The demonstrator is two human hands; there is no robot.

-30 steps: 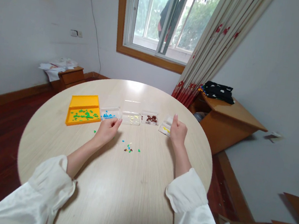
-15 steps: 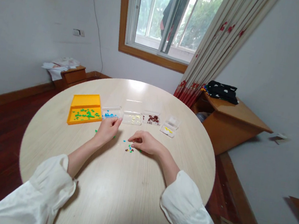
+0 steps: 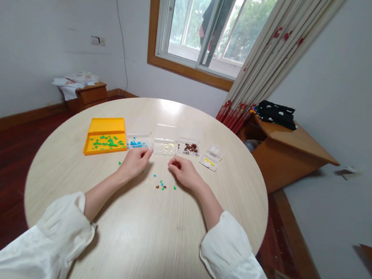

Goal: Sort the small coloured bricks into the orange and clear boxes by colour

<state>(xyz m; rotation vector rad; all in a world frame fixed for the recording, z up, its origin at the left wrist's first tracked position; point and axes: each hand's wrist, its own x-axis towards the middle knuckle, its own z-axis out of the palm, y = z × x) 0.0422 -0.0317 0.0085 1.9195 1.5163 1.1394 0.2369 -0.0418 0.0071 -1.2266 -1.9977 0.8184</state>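
My left hand (image 3: 135, 161) is closed in a pinch just in front of the clear box of blue pieces (image 3: 138, 142); anything between its fingertips is too small to make out. My right hand (image 3: 183, 171) is also pinched, with the fingertips near the front of the clear box of pale yellow pieces (image 3: 165, 148). What it holds, if anything, cannot be seen. Between and below the hands lies a loose cluster of tiny brown, green, blue and yellow pieces (image 3: 161, 185). One green piece (image 3: 174, 187) sits below my right hand, and another green piece (image 3: 120, 163) is left of my left hand.
An open orange case (image 3: 86, 148) with green pieces stands at the left of the row on the round table (image 3: 138, 243). A clear box of brown pieces (image 3: 190, 148) and a small box with yellow pieces (image 3: 209, 162) are at the right.
My right hand has lifted away from the loose cluster and moved up toward the boxes, its fingers drawn closer together. The left hand has hardly moved.
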